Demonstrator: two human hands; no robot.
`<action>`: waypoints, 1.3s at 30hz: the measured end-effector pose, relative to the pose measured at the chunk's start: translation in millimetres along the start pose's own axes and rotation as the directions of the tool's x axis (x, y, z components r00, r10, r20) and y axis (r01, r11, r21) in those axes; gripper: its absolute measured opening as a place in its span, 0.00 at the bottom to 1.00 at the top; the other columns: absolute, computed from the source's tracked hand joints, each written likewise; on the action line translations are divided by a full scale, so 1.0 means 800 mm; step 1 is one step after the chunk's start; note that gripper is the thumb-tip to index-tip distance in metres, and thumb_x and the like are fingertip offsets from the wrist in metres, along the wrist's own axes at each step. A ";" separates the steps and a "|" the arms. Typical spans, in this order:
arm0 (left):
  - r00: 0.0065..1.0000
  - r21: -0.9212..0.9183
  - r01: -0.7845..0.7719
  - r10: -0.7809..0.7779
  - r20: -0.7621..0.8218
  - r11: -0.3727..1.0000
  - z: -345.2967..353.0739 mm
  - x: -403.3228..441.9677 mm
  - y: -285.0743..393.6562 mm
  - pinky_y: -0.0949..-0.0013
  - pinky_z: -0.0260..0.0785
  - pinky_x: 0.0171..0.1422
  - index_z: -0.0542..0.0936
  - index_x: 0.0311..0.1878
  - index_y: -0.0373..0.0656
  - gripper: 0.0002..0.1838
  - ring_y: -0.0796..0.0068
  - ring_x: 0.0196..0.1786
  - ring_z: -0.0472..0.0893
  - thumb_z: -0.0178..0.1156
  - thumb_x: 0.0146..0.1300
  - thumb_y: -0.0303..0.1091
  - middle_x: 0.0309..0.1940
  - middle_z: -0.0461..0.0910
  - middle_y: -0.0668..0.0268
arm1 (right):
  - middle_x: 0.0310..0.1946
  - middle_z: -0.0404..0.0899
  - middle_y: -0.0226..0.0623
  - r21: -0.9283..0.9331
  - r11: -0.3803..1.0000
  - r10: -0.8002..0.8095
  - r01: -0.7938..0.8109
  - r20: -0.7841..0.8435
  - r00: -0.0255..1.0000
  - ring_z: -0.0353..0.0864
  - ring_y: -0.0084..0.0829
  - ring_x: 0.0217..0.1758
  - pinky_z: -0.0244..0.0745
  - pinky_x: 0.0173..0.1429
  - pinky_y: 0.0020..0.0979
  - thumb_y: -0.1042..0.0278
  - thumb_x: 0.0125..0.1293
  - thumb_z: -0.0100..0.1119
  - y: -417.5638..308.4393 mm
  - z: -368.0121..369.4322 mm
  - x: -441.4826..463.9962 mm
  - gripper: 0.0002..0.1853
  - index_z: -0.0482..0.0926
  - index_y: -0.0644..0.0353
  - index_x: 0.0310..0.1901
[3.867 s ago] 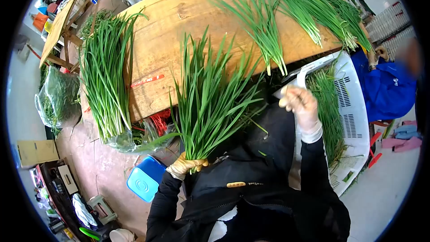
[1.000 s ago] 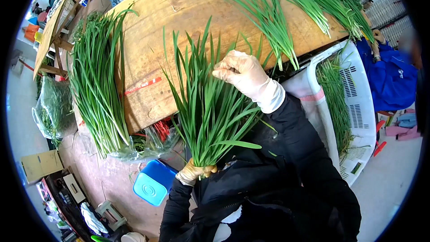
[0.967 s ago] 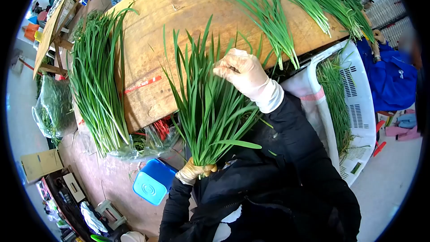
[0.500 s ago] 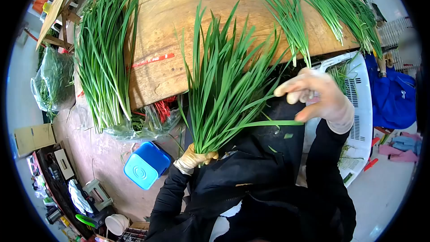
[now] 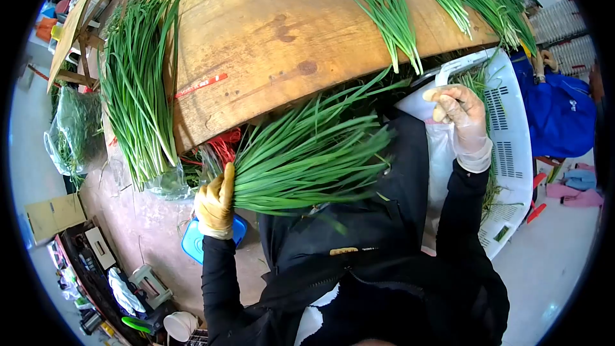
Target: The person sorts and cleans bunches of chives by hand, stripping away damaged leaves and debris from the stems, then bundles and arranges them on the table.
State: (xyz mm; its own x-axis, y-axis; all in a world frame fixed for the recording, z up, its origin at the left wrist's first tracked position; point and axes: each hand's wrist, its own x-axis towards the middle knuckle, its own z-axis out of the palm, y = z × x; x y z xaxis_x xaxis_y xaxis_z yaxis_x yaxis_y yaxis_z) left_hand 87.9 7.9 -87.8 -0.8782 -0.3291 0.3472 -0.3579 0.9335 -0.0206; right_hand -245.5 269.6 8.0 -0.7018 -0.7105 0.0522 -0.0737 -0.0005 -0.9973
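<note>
as the left hand [image 5: 216,204] grips a green bunch [image 5: 307,160] by its base, splayed rightward over the black apron [image 5: 314,240], the right hand [image 5: 460,112], fingers curled, contents indeterminable, hangs near the white basket [image 5: 517,154]: tidying, seemingly, next calling for steady grip.

From my distant seat I see one wooden table [image 5: 256,38], its surface marked by some dark stains. Along its left side lies a thick bunch of long green leaves [image 5: 138,83], the pale ends toward me. Near to it lies a red strip [image 5: 201,86]. On the right part there rest a thin bunch [image 5: 384,16] and, farther right, a fuller green pile [image 5: 500,9], both with pale ends toward the near edge.
</note>
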 end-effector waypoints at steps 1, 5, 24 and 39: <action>1.000 -0.003 0.010 -0.010 -0.020 1.000 -0.001 -0.003 -0.002 0.68 0.66 0.27 0.68 0.57 0.49 0.31 0.66 0.24 0.71 0.54 0.45 0.21 0.32 0.76 0.67 | 0.37 0.79 0.40 -0.049 0.999 -0.006 0.005 -0.022 1.000 0.70 0.14 0.23 0.62 0.26 0.15 0.73 0.62 0.51 -0.002 -0.009 -0.007 0.06 0.75 0.65 0.37; 0.994 -0.017 0.035 -0.037 -0.101 0.999 -0.007 -0.011 -0.003 0.67 0.66 0.32 0.70 0.55 0.48 0.29 0.66 0.27 0.71 0.55 0.44 0.21 0.35 0.75 0.66 | 0.35 0.79 0.39 -0.146 0.987 -0.091 0.070 -0.145 0.985 0.73 0.17 0.26 0.65 0.28 0.15 0.75 0.61 0.52 -0.015 -0.013 -0.029 0.05 0.75 0.65 0.36; 0.982 0.079 -0.189 0.189 0.016 0.979 -0.071 0.048 0.030 0.71 0.68 0.21 0.75 0.50 0.52 0.24 0.73 0.20 0.74 0.60 0.45 0.27 0.28 0.74 0.71 | 0.16 0.69 0.33 -0.222 0.585 -0.364 0.780 0.788 0.497 0.74 0.35 0.22 0.66 0.23 0.33 0.57 0.56 0.55 -0.003 0.144 -0.012 0.12 0.71 0.54 0.22; 0.705 -0.141 0.581 0.409 0.579 -0.801 -0.043 0.105 0.146 0.81 0.68 0.24 0.72 0.47 0.38 0.15 0.84 0.21 0.71 0.57 0.58 0.32 0.31 0.77 0.66 | 0.38 0.79 0.42 -0.337 0.685 0.726 -0.646 0.251 0.640 0.78 0.24 0.27 0.72 0.31 0.20 0.76 0.57 0.49 0.058 -0.033 -0.092 0.13 0.74 0.66 0.44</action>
State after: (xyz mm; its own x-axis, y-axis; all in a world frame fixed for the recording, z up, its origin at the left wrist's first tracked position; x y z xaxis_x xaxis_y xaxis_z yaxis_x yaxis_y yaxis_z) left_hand -16.5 94.3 -28.9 -0.9495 0.0677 -0.3064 -0.1787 -0.9192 0.3508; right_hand -216.0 340.4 -40.8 -0.3248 -0.6318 -0.7038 0.1639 0.6953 -0.6998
